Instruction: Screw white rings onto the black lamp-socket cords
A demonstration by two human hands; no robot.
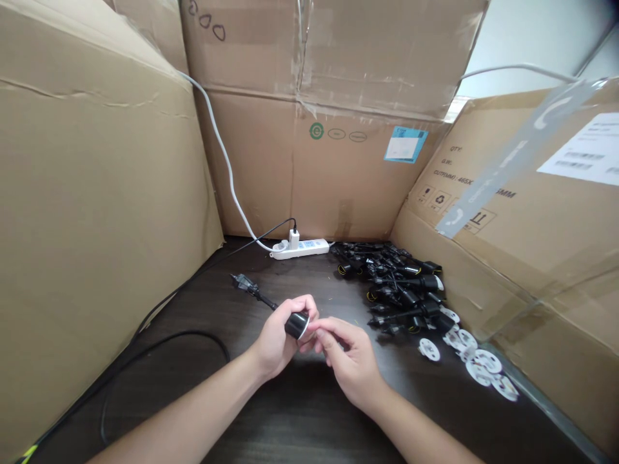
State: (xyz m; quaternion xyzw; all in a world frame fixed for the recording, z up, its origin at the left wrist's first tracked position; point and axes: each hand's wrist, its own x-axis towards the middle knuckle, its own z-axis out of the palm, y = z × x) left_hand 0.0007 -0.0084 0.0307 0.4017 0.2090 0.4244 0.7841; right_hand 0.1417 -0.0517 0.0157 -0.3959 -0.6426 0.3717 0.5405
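One socket (296,324) sits gripped in the left hand (273,341). The right hand (351,364) has narrowed fingers at its mouth; what they hold, I cannot tell. To the right lie one tangled pile (396,287) and roughly seven white discs (476,361).

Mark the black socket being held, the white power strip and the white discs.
black socket (294,324): head view, on its black barrel beside the white rim.
white power strip (312,247): head view, middle of its top face.
white discs (429,348): head view, centre of the leftmost disc.
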